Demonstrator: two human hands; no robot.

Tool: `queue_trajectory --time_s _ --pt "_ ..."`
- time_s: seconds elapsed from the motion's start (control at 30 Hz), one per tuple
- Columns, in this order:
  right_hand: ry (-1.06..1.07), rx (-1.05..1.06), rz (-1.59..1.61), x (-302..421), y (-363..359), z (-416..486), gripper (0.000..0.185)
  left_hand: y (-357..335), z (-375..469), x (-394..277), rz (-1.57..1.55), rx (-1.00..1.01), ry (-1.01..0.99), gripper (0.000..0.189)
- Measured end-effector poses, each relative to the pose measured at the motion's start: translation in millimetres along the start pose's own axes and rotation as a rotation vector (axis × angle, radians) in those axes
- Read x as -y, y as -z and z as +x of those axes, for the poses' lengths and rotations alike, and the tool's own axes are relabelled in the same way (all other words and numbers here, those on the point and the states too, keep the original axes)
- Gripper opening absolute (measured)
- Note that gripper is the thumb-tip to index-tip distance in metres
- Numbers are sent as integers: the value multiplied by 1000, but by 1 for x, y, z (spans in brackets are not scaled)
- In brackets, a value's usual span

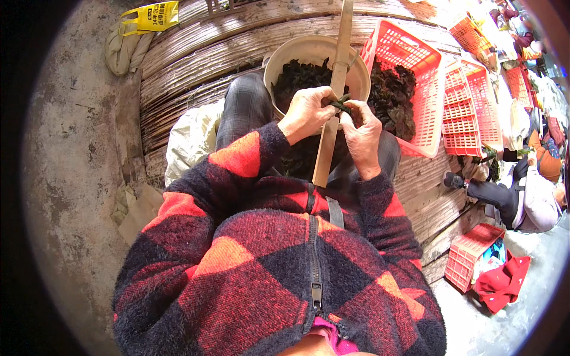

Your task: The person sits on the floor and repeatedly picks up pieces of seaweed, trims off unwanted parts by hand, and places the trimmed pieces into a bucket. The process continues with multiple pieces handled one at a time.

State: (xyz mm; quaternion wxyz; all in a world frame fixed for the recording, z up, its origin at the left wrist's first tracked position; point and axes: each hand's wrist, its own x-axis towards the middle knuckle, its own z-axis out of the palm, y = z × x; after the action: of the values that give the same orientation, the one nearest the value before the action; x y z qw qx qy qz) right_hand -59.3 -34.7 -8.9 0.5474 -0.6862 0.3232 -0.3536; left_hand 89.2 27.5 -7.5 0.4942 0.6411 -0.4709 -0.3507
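Note:
Both hands meet over a long wooden slat [328,147] lying across a round pale tub [363,80]. My left hand [308,112] pinches a small dark green leafy strip [341,103] from the left. From the right, my right hand [363,131] grips the same strip between thumb and fingers. Dark leafy pieces, which look like seaweed [300,78], lie in the tub below the slat. More dark leafy pieces [396,100] fill part of a red plastic crate [429,102] at the tub's right. The lower end of the slat rests near my jacket.
Further red crates [487,107] stand to the right, and another crate [463,262] holds a red cloth [503,280] at lower right. A person [534,196] sits at the far right, with other people beyond. A yellow bag [156,18] lies upper left, past ridged planks [200,53].

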Motion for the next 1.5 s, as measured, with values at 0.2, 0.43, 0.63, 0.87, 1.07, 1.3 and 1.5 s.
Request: queue_trajectory --time_s 0.2,0.43,0.63,0.87,1.07,1.3,1.5 --pt "-308 28 445 -3 1 -1 11 16 7 6 -409 278 165 20" --pt "-507 -24 967 -2 22 9 13 36 11 3 -343 111 133 11" --pt "-375 3 769 -4 7 7 9 11 -7 -23 114 -305 -432 11" --pt "-398 -28 816 6 1 3 11 0 -12 -27 521 -299 -464 12" --pt "-449 -96 968 3 -6 0 14 -8 -11 -14 345 -280 -327 16" --pt "-243 96 588 0 -5 -1 16 -6 -4 7 -396 -118 -4 30" --pt "-213 74 393 11 7 1 23 4 -7 -1 -382 -87 -22 20"
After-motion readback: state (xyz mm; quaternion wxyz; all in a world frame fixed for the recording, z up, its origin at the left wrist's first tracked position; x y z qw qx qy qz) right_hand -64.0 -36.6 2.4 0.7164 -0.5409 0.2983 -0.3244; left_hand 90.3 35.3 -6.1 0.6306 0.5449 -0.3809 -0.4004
